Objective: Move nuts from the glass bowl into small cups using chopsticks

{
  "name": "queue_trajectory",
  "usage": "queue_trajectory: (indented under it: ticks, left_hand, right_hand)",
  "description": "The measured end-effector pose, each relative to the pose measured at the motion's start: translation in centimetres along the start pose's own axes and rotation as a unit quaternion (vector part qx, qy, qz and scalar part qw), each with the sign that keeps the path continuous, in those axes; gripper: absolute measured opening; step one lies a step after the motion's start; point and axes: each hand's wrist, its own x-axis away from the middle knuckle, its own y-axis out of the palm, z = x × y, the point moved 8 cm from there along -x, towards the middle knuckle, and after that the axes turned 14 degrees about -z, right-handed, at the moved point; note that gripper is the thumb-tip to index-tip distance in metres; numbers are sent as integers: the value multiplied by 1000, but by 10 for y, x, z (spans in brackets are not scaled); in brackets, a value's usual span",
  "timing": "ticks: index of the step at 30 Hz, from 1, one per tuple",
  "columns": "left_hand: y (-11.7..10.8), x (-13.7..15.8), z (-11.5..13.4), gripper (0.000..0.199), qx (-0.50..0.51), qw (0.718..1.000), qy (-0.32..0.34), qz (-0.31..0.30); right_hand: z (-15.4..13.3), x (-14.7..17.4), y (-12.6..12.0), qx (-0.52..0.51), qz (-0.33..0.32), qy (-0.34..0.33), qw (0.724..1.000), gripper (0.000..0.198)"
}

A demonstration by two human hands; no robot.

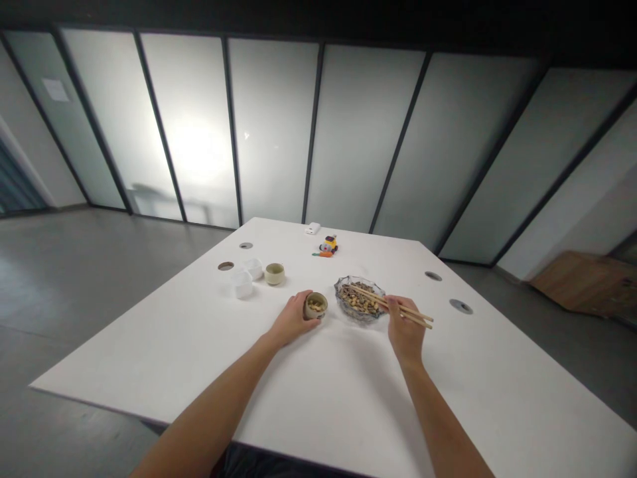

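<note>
My left hand is wrapped around a small ceramic cup, which has some pale yellowish pieces at its bottom. In my right hand is a pair of wooden chopsticks, gripped near their back ends. Their tips reach into a clear scalloped glass bowl just right of the cup. That bowl holds a mix of dark seeds and lighter nut-like pieces. Whether the tips pinch a piece is too small to tell.
A second ceramic cup stands beyond my left hand, beside white translucent containers. Farther back are a yellow toy car, a small orange carrot-shaped thing and a white box-like device. Round cable holes pierce the white table.
</note>
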Motion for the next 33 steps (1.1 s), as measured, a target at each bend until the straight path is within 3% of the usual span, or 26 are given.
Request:
queue_trajectory:
  ticks: [3,8,18,33]
  left_hand:
    - [-1,0,1,74,3,1000,1,6]
    - [-1,0,2,75,0,1000,1,5]
    - [-2,1,7,75,9,1000,-1,-1]
    - [-2,1,6,74,6,1000,0,-4]
  right_hand:
    - [0,-4,-9,92,13,-28,995,56]
    - [5,-7,-3,118,-2,-41,992,60]
    - [21,-10,-4,107,14,-21,994,61]
    - [36,-12,0,60,-23,17,998,62]
